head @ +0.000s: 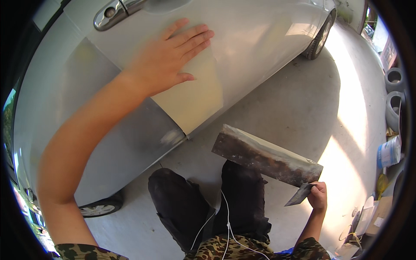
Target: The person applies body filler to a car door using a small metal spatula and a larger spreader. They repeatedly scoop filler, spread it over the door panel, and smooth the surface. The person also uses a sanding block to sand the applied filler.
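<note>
My left hand (182,48) reaches across the silver car door (250,35). Its palm faces the panel and its fingers are apart, over the upper part of a pale yellow patch of body filler (198,100). Nothing is held in it. At the lower right, my right hand (318,193) grips a dark flat spreader (298,195) by one end. It also has the near end of a long board (260,156), which slants above my right knee. Pale putty lies smeared along the board's upper edge.
A chrome door handle (112,14) is above my left hand. The adjoining grey door panel (139,130) meets the patched one at a seam. A wheel (320,40) stands at the far right. Along the right wall are a white-and-blue tub (389,152) and cardboard (380,216).
</note>
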Motion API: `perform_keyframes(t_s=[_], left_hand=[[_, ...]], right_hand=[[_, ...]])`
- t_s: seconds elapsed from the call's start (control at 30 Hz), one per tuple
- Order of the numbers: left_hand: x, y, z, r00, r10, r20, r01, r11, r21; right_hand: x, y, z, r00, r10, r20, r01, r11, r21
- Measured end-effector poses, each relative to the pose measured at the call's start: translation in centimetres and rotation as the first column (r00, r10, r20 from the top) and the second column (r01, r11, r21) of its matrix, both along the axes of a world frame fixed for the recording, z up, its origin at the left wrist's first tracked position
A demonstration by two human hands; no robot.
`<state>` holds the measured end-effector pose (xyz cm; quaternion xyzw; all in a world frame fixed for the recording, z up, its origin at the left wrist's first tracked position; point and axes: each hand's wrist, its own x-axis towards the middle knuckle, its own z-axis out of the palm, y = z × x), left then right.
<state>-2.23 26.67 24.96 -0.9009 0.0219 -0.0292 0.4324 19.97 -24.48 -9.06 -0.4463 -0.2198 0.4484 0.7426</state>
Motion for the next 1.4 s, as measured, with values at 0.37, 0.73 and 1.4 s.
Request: perform_keyframes(t_s=[0.37,0.73,1.4], left_hand=[[-11.9,-4.6,1.5,0.949,0.313,0.04,-0.313,0.95,-0.005],[-27.0,-18.9,-17.6,0.428,0.885,-0.185,-0.397,0.0,-0.918],[-24.2,-31.0,-20.7,0.409,0.911,-0.055,0.818,-0.393,-0.419]], right_hand=[[1.9,-0.6,-0.2,0.998,0.062,0.027,-0.062,0.998,0.004],[4.6,0.7,1.7,0.982,0.187,0.017,-0.186,0.981,-0.047],[-9.7,28.6,13.5,0.204,0.758,0.62,-0.959,0.283,-0.03]])
